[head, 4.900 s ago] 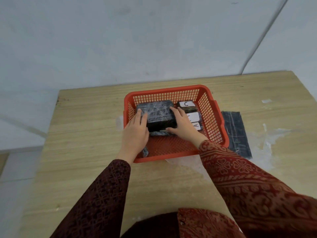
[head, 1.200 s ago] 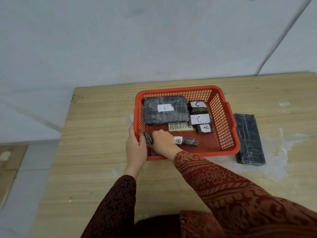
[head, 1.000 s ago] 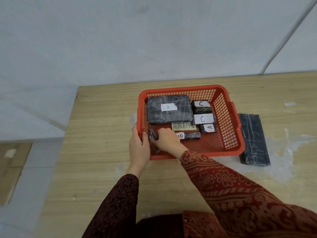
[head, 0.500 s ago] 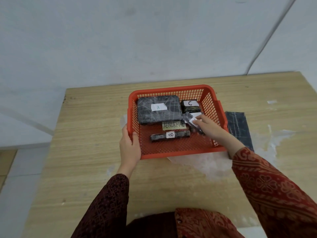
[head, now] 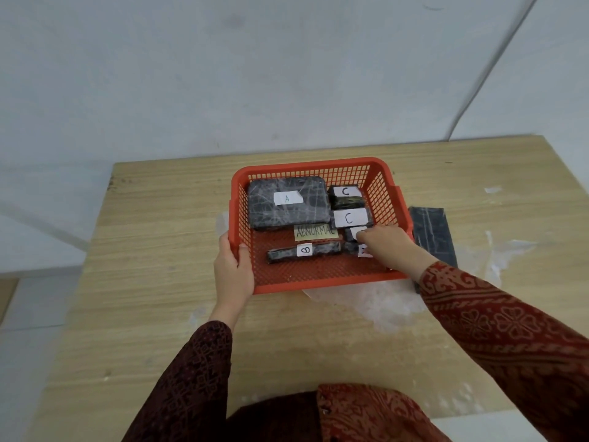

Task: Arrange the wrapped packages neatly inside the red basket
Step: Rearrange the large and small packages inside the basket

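Note:
The red basket (head: 322, 282) sits mid-table. Inside, a large black wrapped package labelled A (head: 288, 204) fills the far left. Two packages labelled C (head: 346, 196) (head: 352, 217) lie at the far right. A long thin package labelled B (head: 304, 251) lies across the middle, below a paper slip reading ABNORMAL (head: 315, 232). My left hand (head: 232, 272) grips the basket's left rim. My right hand (head: 387, 247) reaches into the right side, fingers on a small wrapped package (head: 353, 247) with a white label; its grip is partly hidden.
A long black wrapped package (head: 432, 234) lies on the wooden table just right of the basket. Whitish plastic film (head: 366, 301) spreads under and in front of the basket. A grey wall and a cable stand behind the table.
My right hand went from the basket's left front to its right side and now rests lower on a small package near the B package's end. The left hand stays on the rim.

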